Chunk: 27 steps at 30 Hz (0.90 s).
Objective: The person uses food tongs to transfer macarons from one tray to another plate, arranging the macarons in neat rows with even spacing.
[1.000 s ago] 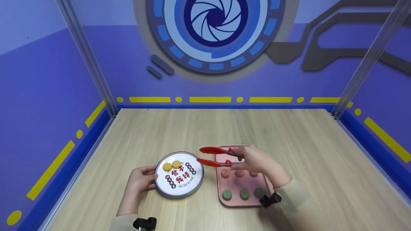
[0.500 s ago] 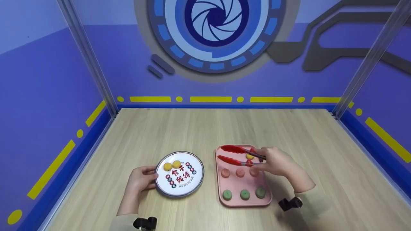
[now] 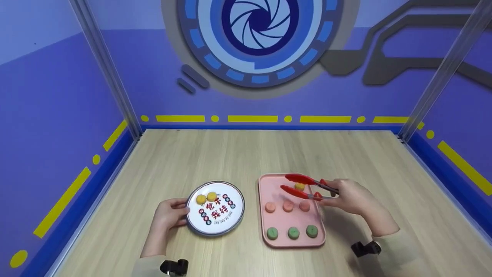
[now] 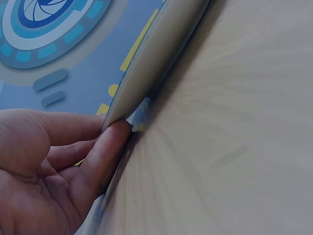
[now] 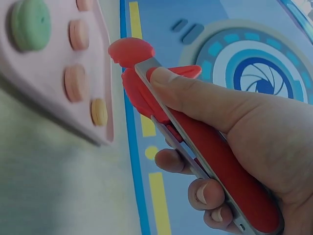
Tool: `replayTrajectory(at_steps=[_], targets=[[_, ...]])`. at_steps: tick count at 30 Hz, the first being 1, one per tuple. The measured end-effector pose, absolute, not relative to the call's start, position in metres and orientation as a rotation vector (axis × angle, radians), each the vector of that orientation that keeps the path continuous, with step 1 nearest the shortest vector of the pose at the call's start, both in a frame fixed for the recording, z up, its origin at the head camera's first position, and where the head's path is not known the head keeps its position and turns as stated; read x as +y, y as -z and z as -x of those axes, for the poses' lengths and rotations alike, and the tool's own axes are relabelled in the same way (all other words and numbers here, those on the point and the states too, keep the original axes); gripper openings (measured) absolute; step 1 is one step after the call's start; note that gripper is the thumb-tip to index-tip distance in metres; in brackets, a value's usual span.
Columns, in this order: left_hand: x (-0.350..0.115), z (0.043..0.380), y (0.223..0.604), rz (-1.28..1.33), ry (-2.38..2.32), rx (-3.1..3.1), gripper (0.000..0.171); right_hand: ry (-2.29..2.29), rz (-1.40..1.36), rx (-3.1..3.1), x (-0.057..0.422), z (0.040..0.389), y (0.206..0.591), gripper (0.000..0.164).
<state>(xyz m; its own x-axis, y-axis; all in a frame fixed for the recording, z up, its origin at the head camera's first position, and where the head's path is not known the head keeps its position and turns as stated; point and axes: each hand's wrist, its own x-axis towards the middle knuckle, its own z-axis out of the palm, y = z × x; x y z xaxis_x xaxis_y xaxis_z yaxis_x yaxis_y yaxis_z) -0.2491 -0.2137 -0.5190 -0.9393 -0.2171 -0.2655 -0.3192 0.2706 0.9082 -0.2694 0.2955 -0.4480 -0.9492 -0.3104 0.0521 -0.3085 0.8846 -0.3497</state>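
My left hand (image 3: 168, 216) pinches the left rim of a round white plate (image 3: 234, 217) with a dark edge and red lettering; the left wrist view shows the plate's underside between thumb and fingers. Two yellow macarons (image 3: 201, 199) lie on the plate. Red-tipped metal tongs (image 5: 210, 164) are gripped by my right hand (image 3: 355, 197), thumb on one arm, fingers round the other. The spread tips hang over the back of a pink tray (image 3: 278, 220), nothing held between them. Overlapping the tips in the head view is a yellow macaron (image 3: 299, 186) on the tray.
Three pink macarons (image 3: 288, 206) form a row across the tray's middle, and three green macarons (image 3: 293, 232) line its front. Wooden tabletop (image 3: 215, 154) separates plate and tray. A blue patterned wall (image 3: 253, 107) closes off the back, with side panels left and right.
My right hand has drawn the tongs rightward, from beside the plate to the tray's back right, uncovering the yellow macaron and the green one at front right. Left hand and plate stay put.
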Motion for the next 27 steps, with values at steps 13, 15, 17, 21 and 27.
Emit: replayTrajectory(at_steps=[13,15,17,21,27], targets=[[-0.213,0.249,0.519,0.525,-1.769,2.441,0.042,0.505,0.456,3.059,0.320,0.267,0.450,0.053],[-0.213,0.249,0.519,0.528,-1.771,2.437,0.042,0.500,0.447,3.054,0.322,0.267,0.450,0.053],[-0.213,0.249,0.519,0.528,-1.771,2.436,0.042,0.493,0.438,3.047,0.322,0.268,0.450,0.051],[-0.213,0.250,0.519,0.528,-1.773,2.429,0.042,0.474,0.426,3.039,0.322,0.269,0.449,0.049],[-0.214,0.250,0.518,0.516,-1.775,2.424,0.042,0.448,0.389,3.014,0.320,0.271,0.448,0.049]])
